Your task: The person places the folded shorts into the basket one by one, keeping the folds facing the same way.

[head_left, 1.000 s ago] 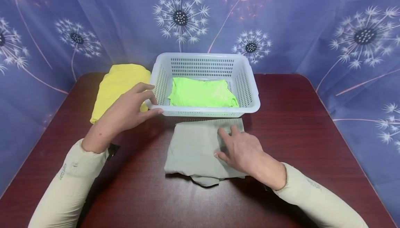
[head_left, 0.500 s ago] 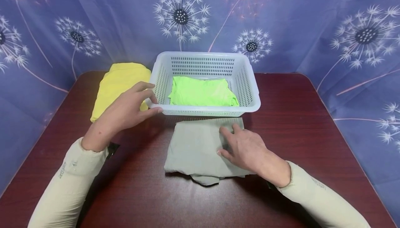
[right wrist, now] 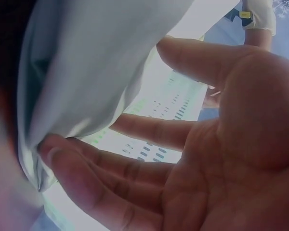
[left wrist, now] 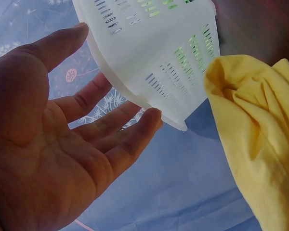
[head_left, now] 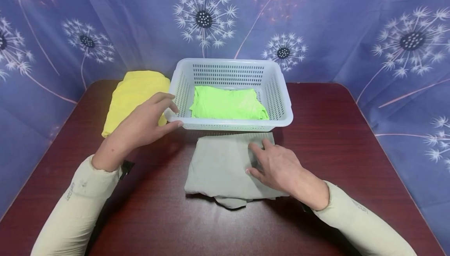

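1. Folded grey cloth point(head_left: 218, 170) lies flat mid-table, just near of the basket; a small flap sticks out at its near edge.
2. Right hand point(head_left: 279, 168) rests on the cloth's right part, fingers spread and loosely bent, thumb apart.
3. White perforated plastic basket point(head_left: 232, 123) stands upright beyond, folded lime-green cloth point(head_left: 226, 104) on its floor.
4. Left hand point(head_left: 142, 123) touches the basket's near-left rim, thumb and fingers wide apart.
5. Folded yellow cloth point(head_left: 135, 92) lies left of the basket.
6. Dark red-brown table point(head_left: 334, 143); blue dandelion-print curtain point(head_left: 140, 6) behind.
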The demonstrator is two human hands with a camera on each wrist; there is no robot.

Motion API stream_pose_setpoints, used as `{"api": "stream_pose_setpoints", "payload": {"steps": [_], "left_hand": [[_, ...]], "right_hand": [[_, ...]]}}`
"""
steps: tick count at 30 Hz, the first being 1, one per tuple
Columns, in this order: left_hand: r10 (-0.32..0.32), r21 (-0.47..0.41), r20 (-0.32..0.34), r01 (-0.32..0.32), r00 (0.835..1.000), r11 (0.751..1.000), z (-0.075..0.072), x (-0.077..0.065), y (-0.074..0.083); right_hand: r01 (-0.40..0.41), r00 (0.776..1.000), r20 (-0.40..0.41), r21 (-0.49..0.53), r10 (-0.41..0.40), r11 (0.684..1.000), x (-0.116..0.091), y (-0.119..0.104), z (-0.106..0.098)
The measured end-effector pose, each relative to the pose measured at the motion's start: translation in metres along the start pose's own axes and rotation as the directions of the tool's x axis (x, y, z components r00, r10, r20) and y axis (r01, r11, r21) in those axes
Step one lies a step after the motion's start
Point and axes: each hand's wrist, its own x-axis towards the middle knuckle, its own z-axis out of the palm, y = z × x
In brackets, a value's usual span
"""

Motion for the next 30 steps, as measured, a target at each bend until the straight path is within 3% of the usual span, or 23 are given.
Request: {"api": "stream_pose_setpoints", "payload": {"steps": [18, 30], "left_hand": [[-0.003, 0.022, -0.057, 0.004, 0.998, 1.0, -0.005, -0.009, 0.007], [0.06, 0.018, -0.106, -0.059, 0.993, 0.998, -0.01, -0.015, 0.021]], "right_hand": [[0.018, 0.998, -0.06, 0.104, -0.012, 0.994, -0.008, 0.012, -0.003], [0.004, 0.997, -0.078, 0.136, 0.006, 0.991, -0.011, 0.016, -0.003]]}}
